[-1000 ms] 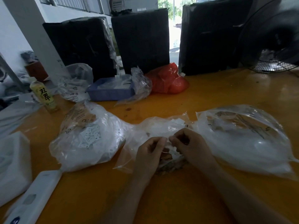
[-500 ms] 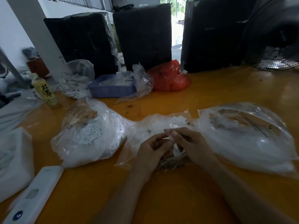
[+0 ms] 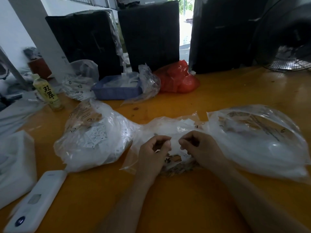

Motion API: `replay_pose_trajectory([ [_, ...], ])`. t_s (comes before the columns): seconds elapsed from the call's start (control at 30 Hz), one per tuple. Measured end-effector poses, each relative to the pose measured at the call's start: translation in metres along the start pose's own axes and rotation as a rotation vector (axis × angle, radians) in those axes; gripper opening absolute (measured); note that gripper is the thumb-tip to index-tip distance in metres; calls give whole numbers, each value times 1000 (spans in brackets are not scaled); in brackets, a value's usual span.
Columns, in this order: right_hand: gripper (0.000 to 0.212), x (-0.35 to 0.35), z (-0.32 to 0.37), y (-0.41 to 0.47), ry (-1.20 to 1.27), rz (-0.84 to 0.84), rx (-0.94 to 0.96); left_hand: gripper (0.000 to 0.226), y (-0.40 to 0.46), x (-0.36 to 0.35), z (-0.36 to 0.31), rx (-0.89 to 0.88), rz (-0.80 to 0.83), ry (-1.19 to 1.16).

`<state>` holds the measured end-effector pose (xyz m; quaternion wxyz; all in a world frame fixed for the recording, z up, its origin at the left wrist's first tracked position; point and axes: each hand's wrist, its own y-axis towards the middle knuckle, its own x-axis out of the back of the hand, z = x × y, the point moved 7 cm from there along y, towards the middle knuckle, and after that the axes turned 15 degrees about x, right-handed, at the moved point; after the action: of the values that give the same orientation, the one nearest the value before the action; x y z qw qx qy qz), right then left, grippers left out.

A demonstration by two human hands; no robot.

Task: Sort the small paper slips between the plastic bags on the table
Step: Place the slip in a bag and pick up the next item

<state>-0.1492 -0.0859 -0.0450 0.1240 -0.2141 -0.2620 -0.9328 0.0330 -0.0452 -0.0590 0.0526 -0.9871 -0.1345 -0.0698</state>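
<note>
Over the middle bag (image 3: 170, 132), we see the fingers (image 3: 165, 145) of the left hand (image 3: 154, 153) and those of the right hand (image 3: 198, 147) curled, seemingly pinching small paper slips (image 3: 175, 145), likely to separate them. Left of that crinkled clear bag sits a fuller bag (image 3: 94, 140) of printed slips, right of it a puffed glossy bag (image 3: 257, 140), all on the smooth orange surface (image 3: 168, 207).

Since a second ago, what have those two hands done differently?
The left hand and right hand, fingertips together earlier, have drawn slightly apart above the middle clear plastic bag; what they pinch is unclear. The big clear bags beside them stayed put.
</note>
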Motion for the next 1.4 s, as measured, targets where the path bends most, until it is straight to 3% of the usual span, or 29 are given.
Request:
replay_pose_trajectory([
  [0.17,21,3,9,-1,-86,-88,48,10,0,-12,10,182,155,-206],
  [0.33,12,-1,13,-1,-133,-65,88,5,3,-13,15,317,179,-523],
  [0.43,14,12,5,4,-352,-92,89,11,6,-9,16,338,174,-664],
  [0.5,15,11,-7,8,-503,42,57,15,8,-8,17,339,167,-723],
  [0.6,39,-2,-24,4,-642,295,-36,17,9,-9,19,332,151,-701],
  [0.67,43,-6,-23,2,-676,293,-29,18,9,-7,21,309,115,-625],
  [0.73,32,-7,-18,3,-683,261,21,19,9,-7,22,298,91,-565],
  [0.87,22,-7,-13,3,-660,215,77,17,10,-7,25,332,107,-602],
  [0.97,37,-12,-9,3,-612,218,127,27,10,-7,23,342,125,-639],
  [1.07,53,-30,-12,2,-682,367,185,25,10,-6,24,355,128,-654],
  [1.3,25,-34,2,7,-750,309,290,29,10,-1,22,321,92,-615],
  [1.4,14,-22,6,7,-549,155,225,27,11,-1,23,330,105,-645],
])
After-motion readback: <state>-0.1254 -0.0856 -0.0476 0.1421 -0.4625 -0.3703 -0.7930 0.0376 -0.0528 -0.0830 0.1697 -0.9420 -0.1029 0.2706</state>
